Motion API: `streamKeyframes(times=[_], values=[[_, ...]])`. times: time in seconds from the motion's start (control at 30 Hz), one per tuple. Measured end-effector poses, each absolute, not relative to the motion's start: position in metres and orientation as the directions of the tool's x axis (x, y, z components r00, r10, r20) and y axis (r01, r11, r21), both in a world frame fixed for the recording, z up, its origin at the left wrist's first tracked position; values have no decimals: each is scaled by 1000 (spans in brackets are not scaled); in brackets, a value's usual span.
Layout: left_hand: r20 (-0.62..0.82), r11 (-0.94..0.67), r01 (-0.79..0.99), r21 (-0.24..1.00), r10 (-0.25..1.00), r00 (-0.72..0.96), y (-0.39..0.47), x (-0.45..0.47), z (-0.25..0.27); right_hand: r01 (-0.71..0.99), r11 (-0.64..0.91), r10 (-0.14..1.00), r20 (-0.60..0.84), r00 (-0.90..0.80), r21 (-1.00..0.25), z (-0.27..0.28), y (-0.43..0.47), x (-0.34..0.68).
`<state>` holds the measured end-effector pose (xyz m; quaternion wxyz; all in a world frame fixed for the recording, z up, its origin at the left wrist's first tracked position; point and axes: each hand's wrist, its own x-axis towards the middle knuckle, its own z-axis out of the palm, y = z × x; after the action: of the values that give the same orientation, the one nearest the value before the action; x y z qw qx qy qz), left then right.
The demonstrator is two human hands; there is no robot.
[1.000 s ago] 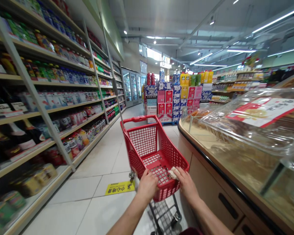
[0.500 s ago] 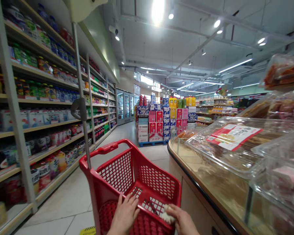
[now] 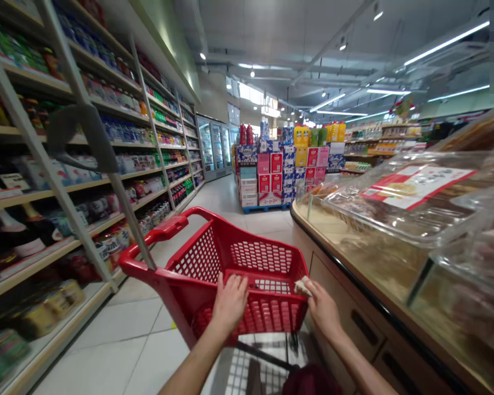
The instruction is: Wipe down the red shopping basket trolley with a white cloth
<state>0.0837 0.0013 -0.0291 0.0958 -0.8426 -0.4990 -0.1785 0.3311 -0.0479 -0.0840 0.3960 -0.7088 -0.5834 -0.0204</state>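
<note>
A red plastic shopping cart [image 3: 263,255] stands in front of me, its mesh basket seen from above. My left hand [image 3: 231,300] is hooked over the near rim, fingers curled to the inside. At the basket's right near corner, my right hand [image 3: 323,307] pinches a crumpled whitish cloth [image 3: 302,285] against the rim. From the cart's left side rises a metal pole [image 3: 134,222] bearing a grey plastic hook [image 3: 84,134].
Shelves [image 3: 53,200] of bottles and packs line the left. On the right is a counter [image 3: 354,269] with clear-lidded food trays [image 3: 399,203]. Stacked cartons [image 3: 271,175] on a blue pallet stand ahead, before glass-door fridges [image 3: 216,142].
My view has shifted, and more of both forearms shows. The right hand with the cloth has moved to the basket's right corner. The left hand's fingers are now curled over the rim.
</note>
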Motion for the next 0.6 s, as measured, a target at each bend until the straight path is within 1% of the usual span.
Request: streamKeyframes(times=[0.07, 0.13, 0.2, 0.27, 0.33, 0.4, 0.47, 0.53, 0.6], values=[[415, -470, 882, -14, 800, 433, 1, 71, -31, 859, -60, 811, 477, 339, -509, -81, -47, 319], [403, -482, 876, -14, 799, 446, 1, 64, -34, 882, -51, 802, 506, 316, -469, -81, -46, 298], [399, -497, 868, -7, 794, 458, 0, 63, -35, 908, 43, 792, 568, 224, -417, -80, -46, 274], [410, -499, 867, -10, 788, 459, -1, 66, -35, 916, 185, 775, 626, 88, -357, -79, -45, 257], [409, -486, 874, -11, 795, 447, -2, 70, -33, 906, 270, 762, 647, 7, -327, -78, -42, 253], [393, -473, 881, 0, 810, 435, -4, 72, -31, 901, 243, 769, 637, 47, -359, -79, -37, 264], [380, -469, 883, 17, 820, 428, -6, 73, -30, 888, 155, 764, 623, 170, -432, -81, -31, 283], [386, -464, 885, 32, 823, 417, -8, 74, -29, 854, 97, 722, 627, 292, -511, -81, -26, 301], [400, -457, 889, 42, 823, 404, -10, 74, -31, 819, 83, 663, 645, 380, -568, -80, -22, 312]])
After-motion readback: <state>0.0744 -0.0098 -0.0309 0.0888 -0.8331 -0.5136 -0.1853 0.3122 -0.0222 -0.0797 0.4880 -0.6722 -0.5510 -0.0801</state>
